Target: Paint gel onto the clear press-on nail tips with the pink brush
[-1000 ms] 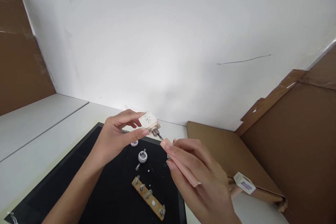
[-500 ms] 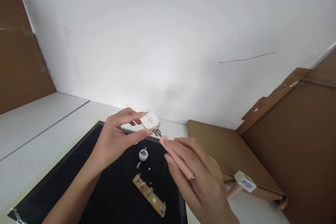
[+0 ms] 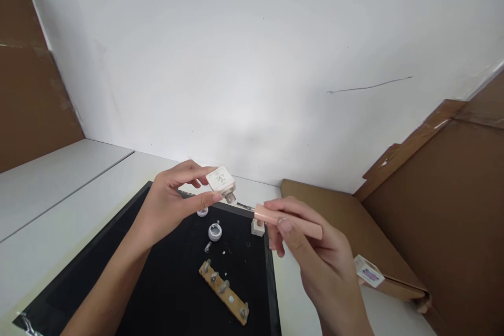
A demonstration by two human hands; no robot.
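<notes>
Between its thumb and fingers my left hand point(image 3: 169, 205) holds a small white square nail polish bottle point(image 3: 221, 180), tilted with its neck pointing down to the right. My right hand point(image 3: 315, 252) grips the long pink cap point(image 3: 289, 220) of the bottle, with a thin brush point(image 3: 245, 206) sticking out of its left end. The brush tip is just outside the bottle's neck, apart from it. Below the hands, a small round white jar point(image 3: 214, 231) and a wooden strip point(image 3: 224, 291) bearing several nail tips lie on the black mat point(image 3: 169, 283).
A second white bottle point(image 3: 258, 227) stands behind my right hand at the mat's edge. Another round white piece point(image 3: 202, 212) lies near the back. At right are a cardboard box point(image 3: 326, 205) and a white bottle with a purple label point(image 3: 369, 271). A white wall point(image 3: 236, 63) rises behind.
My right hand has drawn the brush out and away from the bottle's neck, moving right and turning the cap nearer to level. My left hand has shifted slightly left with the bottle.
</notes>
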